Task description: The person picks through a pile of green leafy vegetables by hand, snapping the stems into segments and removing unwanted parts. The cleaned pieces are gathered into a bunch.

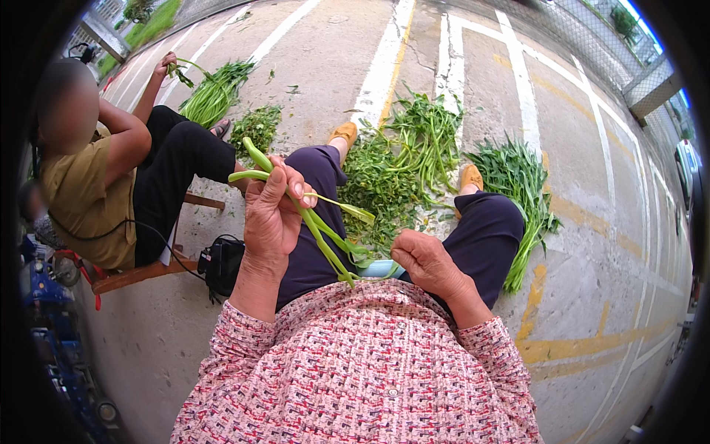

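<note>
At the left edge, some blue things [63, 333] run into the dark rim, so they are hard to make out. Next, another person [89, 192] sits on a wooden stool [137, 277], partly hidden, and holds a green stalk [194, 65]. A black bag [224, 265] is just beside the stool. Farther off lie a green bunch [216, 96] and a small leaf pile [257, 129].

In the middle, the left hand [277, 211] has its grip closed around green stems [258, 156], up over the lap. Past the shirt [370, 355], only a bit of a light blue tub [384, 267] shows. A big leaf pile [373, 189] lies beyond it.

The right hand [433, 263] is curled near the tub; I can't tell if its grip pinches anything. Farther right is a long-leaf bunch [521, 200]. The gray ground [584, 288] has white and yellow lines. A wire fence [592, 37] stands far right.
</note>
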{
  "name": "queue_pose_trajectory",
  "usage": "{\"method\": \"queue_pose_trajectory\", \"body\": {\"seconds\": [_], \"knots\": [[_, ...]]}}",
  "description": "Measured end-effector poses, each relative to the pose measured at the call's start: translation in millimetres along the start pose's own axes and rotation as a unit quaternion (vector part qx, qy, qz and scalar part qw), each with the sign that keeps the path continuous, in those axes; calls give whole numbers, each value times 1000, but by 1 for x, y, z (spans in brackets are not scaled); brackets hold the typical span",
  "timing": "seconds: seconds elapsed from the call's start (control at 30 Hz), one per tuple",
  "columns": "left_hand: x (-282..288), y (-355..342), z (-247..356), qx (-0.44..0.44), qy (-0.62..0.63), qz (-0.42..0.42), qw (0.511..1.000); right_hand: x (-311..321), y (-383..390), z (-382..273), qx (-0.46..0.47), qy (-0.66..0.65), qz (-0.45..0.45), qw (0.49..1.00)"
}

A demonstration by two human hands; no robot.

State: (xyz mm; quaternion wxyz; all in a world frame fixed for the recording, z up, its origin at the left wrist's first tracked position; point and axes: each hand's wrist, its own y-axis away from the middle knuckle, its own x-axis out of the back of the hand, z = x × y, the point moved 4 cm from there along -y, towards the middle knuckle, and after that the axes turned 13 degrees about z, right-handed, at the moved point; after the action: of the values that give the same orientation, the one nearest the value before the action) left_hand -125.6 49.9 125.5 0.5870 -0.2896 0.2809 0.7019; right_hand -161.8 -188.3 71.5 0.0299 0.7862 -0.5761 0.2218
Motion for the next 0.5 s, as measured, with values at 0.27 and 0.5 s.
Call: {"method": "queue_pose_trajectory", "body": {"seconds": [0.27, 0.5], "knots": [[-10, 4, -7, 24, 19, -37, 999, -5, -1, 15, -276, -353, 47, 892], [-18, 8, -9, 28, 3, -24, 999, -17, -16, 5, -306, -436, 44, 845]]}}
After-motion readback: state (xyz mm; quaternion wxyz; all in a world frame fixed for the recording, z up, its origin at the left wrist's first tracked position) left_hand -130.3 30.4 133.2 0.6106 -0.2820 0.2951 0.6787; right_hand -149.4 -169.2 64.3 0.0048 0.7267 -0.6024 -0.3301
